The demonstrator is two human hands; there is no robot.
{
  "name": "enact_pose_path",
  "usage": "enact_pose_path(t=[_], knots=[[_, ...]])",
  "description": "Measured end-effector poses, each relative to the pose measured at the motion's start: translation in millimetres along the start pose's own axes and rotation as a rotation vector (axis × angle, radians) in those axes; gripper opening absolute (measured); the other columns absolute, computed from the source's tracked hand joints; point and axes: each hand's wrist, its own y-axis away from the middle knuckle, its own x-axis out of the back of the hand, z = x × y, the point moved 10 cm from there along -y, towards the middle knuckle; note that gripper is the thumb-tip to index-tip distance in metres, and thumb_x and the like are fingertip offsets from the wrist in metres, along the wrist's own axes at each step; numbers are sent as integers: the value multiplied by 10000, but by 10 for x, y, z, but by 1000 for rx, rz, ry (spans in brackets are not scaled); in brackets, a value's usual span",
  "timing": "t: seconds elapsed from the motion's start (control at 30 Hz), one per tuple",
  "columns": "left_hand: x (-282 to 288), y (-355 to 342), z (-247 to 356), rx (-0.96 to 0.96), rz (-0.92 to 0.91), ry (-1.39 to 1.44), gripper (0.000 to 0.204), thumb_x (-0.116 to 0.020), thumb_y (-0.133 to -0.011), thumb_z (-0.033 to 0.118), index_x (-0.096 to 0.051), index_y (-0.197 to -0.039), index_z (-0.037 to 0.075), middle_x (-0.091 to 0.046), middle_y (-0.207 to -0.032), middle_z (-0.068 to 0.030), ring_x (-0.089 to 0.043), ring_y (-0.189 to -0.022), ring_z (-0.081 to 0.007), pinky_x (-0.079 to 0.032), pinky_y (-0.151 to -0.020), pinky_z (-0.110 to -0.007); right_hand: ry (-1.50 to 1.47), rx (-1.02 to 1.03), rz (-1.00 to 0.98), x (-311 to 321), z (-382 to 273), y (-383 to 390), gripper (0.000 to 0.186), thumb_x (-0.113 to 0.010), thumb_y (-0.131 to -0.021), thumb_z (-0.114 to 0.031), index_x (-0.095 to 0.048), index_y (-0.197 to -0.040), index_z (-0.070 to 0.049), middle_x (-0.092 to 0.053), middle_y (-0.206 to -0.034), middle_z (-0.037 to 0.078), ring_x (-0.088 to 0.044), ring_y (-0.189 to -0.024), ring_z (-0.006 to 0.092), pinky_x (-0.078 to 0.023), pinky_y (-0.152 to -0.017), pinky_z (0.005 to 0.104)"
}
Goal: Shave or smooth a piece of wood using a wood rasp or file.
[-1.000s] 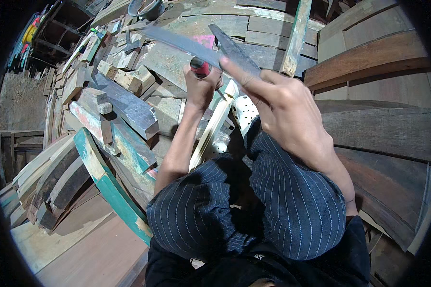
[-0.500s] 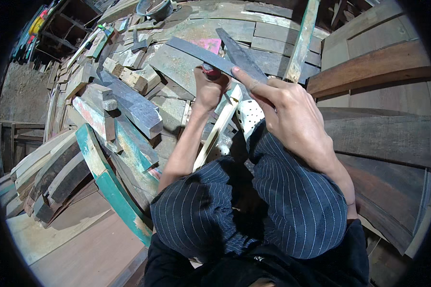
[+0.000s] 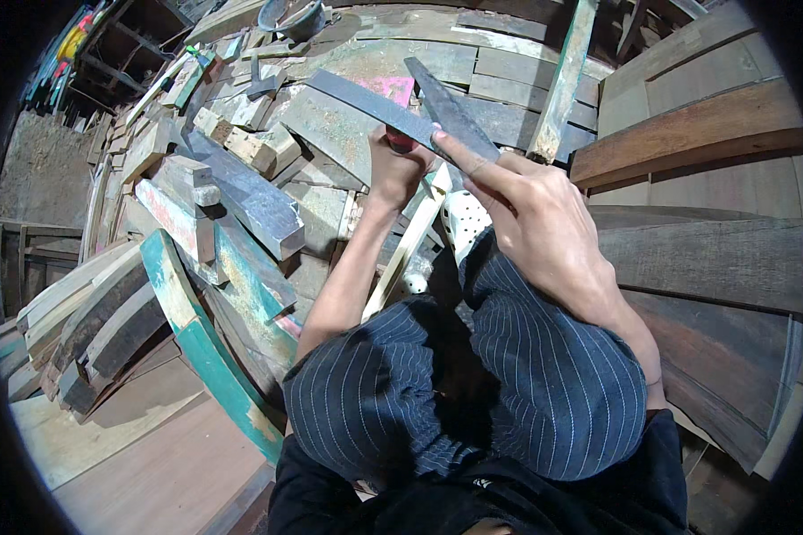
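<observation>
My right hand [image 3: 549, 218] is closed round the near end of a long flat grey metal file [image 3: 366, 100]; its index finger lies along the top. My left hand [image 3: 398, 174] is in a fist just under the file, gripping a red-ended tool [image 3: 401, 139] whose kind I cannot make out. The file crosses over that red end, seemingly touching it. Below the fist, a pale wooden strip [image 3: 409, 252] slants between my knees and a white holed clog [image 3: 463, 221]. Beyond the file shows a dark tapered shape [image 3: 451, 107], a blade or a shadow.
Wood offcuts [image 3: 241, 143] and a thick grey beam [image 3: 250, 196] lie to the left, with a curved green-painted piece [image 3: 210, 357] nearer. A post [image 3: 565, 80] stands ahead on the right. Stacked planks [image 3: 705, 259] line the right side. A bucket [image 3: 292, 20] sits at the far edge.
The file has shifted slightly toward the upper left over the red end. My left fist has moved a little to the right; both grips look the same.
</observation>
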Motion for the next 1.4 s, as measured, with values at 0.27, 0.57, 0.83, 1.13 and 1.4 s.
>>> enact_pose_path(t=[0.27, 0.57, 0.83, 1.13, 1.4], knots=[[-37, -3, 172, -64, -45, 140, 145, -523, -717, -114, -531, -685, 27, -494, -591, 25, -443, -495, -66, -348, -445, -250, -84, 9, 1, -81, 70, -4, 455, -570, -885, -66, -544, -1333, -148, -613, -695, 190, -610, -566, 286, -479, -550, 438], [-17, 2, 32, 19, -46, 92, 167, -625, -856, 39, -514, -731, 41, -470, -576, 0, -406, -441, -81, -318, -412, -255, -213, -90, 113, 69, 212, 57, 444, -606, -886, -58, -570, -1314, -170, -661, -758, 148, -599, -622, 186, -505, -618, 364], [-3, -88, -28, -28, -81, 118, 221, -589, -888, 83, -437, -729, 71, -371, -513, -1, -331, -400, -96, -273, -386, -264, -341, 0, 303, 231, 399, 68, 369, -575, -874, -24, -609, -1240, -57, -641, -661, 154, -573, -499, 200, -478, -530, 354], [-9, -82, 40, -20, 43, 77, 227, -534, -888, 62, -393, -710, 78, -365, -504, -1, -311, -384, -85, -240, -366, -257, -429, 15, 218, 222, 384, 39, 354, -568, -890, -41, -593, -1243, -24, -651, -720, 219, -646, -587, 267, -512, -564, 375], [61, 67, -5, -78, 176, 57, 108, -554, -810, -70, -519, -823, 31, -503, -622, 1, -423, -459, -82, -319, -401, -259, -120, -59, -10, -50, 303, 18, 440, -614, -876, -75, -585, -1302, -182, -550, -634, 104, -484, -526, 195, -419, -543, 377]])
